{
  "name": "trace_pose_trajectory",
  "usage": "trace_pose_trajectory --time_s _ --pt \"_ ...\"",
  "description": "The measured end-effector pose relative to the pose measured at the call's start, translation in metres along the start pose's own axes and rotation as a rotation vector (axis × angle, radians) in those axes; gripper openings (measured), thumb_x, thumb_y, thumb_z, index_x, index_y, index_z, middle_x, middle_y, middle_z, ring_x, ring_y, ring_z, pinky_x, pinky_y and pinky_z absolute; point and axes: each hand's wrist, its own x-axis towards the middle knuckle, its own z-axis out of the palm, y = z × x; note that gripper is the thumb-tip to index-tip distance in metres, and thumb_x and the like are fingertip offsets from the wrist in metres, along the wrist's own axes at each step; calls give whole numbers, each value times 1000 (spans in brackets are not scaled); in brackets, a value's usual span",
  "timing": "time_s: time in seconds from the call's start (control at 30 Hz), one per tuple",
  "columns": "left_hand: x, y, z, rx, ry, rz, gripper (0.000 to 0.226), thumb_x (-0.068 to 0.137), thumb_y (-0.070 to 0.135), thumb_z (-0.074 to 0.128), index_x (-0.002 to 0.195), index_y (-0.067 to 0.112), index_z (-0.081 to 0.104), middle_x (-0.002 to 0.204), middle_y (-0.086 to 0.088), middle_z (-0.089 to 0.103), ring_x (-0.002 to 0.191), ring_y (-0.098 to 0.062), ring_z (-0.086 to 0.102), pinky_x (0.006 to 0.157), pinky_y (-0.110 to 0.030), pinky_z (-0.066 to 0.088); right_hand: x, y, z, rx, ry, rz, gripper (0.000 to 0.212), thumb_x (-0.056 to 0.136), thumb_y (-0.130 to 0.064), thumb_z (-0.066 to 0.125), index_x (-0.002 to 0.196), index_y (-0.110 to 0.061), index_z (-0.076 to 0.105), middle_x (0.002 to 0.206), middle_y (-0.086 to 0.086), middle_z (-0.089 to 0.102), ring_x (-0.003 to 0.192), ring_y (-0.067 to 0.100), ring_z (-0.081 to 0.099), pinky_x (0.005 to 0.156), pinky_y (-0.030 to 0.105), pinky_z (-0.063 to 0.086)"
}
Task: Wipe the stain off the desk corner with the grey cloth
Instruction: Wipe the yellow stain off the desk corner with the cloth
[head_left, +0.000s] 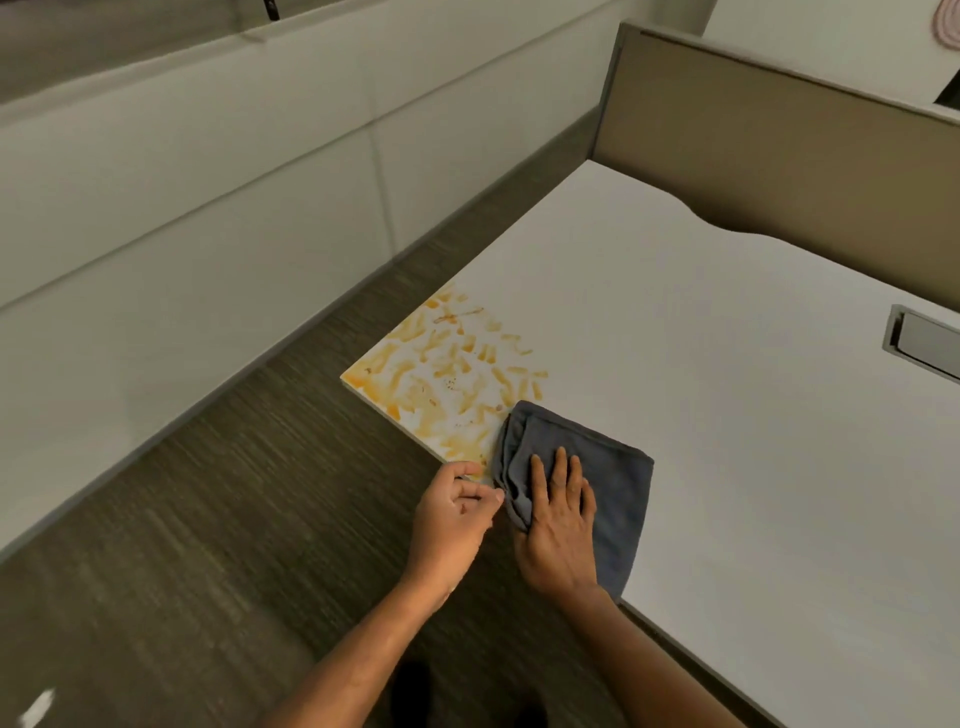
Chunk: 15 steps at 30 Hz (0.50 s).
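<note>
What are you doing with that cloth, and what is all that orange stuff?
A person is cleaning a desk. The right hand lies flat on a folded grey cloth right beside the orange stain on the corner. The left hand is loosely curled at the desk's edge by the cloth. The stain is not wiped yet.

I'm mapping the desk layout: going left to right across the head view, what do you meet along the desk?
orange stain → left hand → right hand flat on the grey cloth → bare white desk → recessed metal cable hatch.
</note>
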Motion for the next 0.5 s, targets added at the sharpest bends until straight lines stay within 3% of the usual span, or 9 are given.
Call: trace_pose_trajectory --time_s 0.1,0.17,0.23,0.33,0.5 --pt "8 -8 -21 208 118 140 36 98 24 69 131 20 57 120 5 69 107 -3 66 88 -19 55 2 -2 5 -17 0 5 83 97 -34 36 158 -17 -18 163 16 -32 149 33 -34 125 51 -12" --pt "16 -15 -36 356 202 229 55 98 35 66 147 21 47 145 8 54 134 -9 50 108 -29 46 5 -2 7 -27 7 5 83 97 -38 34 158 -18 -18 163 16 -32 149 34 -34 125 52 -12" --pt "27 -23 -50 524 214 288 79 97 52 57 162 17 27 164 4 30 155 -17 23 124 -39 24 7 -4 10 -33 14 7 84 97 -41 36 158 -19 -18 163 16 -32 149 34 -34 125 53 -11" --pt "45 -34 -66 787 210 335 94 95 68 35 165 13 6 173 -9 3 161 -24 -5 128 -43 0 12 -9 13 -44 20 19 87 97 -43 40 158 -21 -18 163 17 -32 149 36 -33 125 55 -8" --pt "64 -42 -82 1066 175 381 93 99 72 16 164 9 -3 172 -15 -8 160 -31 -12 130 -49 -2 31 -31 15 -32 28 2 91 95 -42 48 160 -22 -13 164 18 -28 149 39 -31 124 56 -10"
